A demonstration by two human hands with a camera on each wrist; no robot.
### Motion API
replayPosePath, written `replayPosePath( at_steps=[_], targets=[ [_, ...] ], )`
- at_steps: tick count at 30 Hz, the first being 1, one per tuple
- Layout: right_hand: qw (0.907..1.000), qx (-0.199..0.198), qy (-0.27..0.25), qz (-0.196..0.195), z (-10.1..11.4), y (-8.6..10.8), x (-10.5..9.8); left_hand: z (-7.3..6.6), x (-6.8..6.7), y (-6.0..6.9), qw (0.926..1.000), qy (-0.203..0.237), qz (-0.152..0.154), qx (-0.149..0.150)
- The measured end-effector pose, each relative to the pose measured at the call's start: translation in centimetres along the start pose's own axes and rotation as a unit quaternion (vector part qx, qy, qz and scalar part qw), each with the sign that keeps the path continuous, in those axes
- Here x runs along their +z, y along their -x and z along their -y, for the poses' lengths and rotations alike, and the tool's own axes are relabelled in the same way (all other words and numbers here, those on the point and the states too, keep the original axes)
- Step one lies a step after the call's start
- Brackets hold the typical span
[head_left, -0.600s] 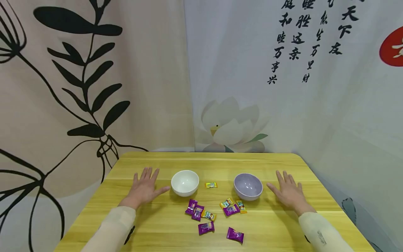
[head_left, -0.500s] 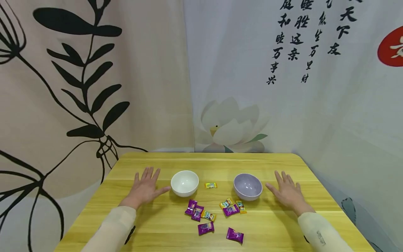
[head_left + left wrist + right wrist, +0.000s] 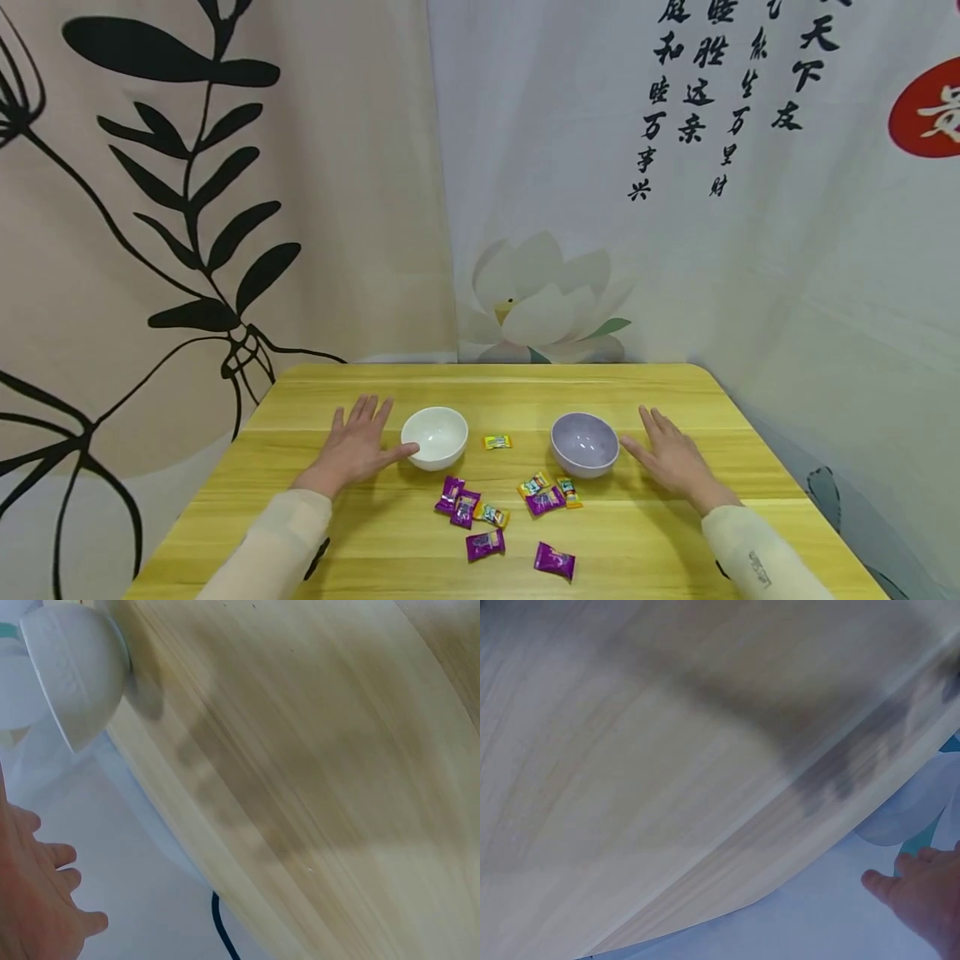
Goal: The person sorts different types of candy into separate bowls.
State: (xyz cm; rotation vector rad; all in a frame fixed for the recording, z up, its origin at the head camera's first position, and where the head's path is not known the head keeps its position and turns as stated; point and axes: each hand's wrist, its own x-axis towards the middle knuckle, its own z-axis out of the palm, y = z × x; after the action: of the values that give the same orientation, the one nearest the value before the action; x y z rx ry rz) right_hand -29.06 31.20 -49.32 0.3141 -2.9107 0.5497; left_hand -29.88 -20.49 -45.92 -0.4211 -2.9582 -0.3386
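Note:
My left hand [image 3: 356, 448], fingers spread, has its thumb at the left side of the white bowl [image 3: 435, 438]; whether they touch I cannot tell. The left wrist view shows that hand [image 3: 45, 892] below the white bowl [image 3: 82, 671]. Just right of the purple bowl [image 3: 585, 445] is my right hand [image 3: 675, 457], its fingers extended and holding nothing. Only part of the right hand [image 3: 922, 892] enters the right wrist view. Between the bowls lies a small yellow packet [image 3: 497, 442]. Nearer are purple packets [image 3: 485, 545] and yellow ones [image 3: 492, 515], with a lone purple packet [image 3: 555, 561] at the front.
The wooden table [image 3: 405, 567] has rounded far corners. Behind it hang a beige cloth [image 3: 367, 208] with dark leaf shapes and a pale cloth [image 3: 547, 125] with writing and a flower. A dark cord [image 3: 221, 926] hangs by the table's edge in the left wrist view.
Both hands have moved inward toward the bowls, the left to the right and the right to the left. The head view has shifted slightly. Bowls and packets keep their arrangement.

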Motion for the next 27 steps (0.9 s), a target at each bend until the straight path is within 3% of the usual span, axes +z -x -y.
replayPosePath(
  at_steps=[7, 16, 27],
  targets=[
    [0.9989, -0.018, -0.043, 0.007, 0.7, -0.3, 0.2, -1.0, -0.1, -0.3, 0.9999, 0.011, -0.001, 0.009],
    [0.9933, -0.008, -0.102, 0.055, 2.0, -0.2, 0.5, -2.2, 0.1, -1.0, 0.9997, 0.019, 0.008, 0.017],
    [0.9889, -0.006, -0.129, 0.074, 2.7, -0.7, 2.0, -5.1, 0.3, -1.6, 0.9987, 0.027, 0.004, 0.043]
  ],
)
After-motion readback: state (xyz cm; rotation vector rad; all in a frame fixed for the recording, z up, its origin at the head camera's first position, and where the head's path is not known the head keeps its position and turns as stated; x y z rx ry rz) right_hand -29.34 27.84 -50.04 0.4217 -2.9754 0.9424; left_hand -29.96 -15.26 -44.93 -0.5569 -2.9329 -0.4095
